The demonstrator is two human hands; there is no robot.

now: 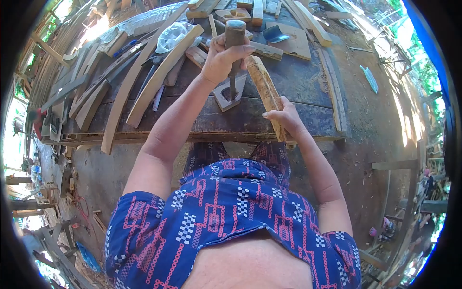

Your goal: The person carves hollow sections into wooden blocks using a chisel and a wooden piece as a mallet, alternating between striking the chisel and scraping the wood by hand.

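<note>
My left hand (220, 59) is closed round the handle of a chisel (235, 37), which stands upright. Its narrow blade reaches down into a dark hole in a small, pale wooden block (222, 100) lying near the front of the workbench. To the right, my right hand (288, 118) grips the lower end of a thick, rough wooden club (263, 83). The club tilts up and leftward, its worn top close to the fingers of my left hand; whether they touch I cannot tell.
Long curved wooden pieces (163, 77) and a crumpled clear plastic bag (177, 36) lie on the workbench (183, 114) at left. Behind the block are offcuts and a dark curved piece (275, 34) on a board. A long strip (332, 91) lies along the right edge.
</note>
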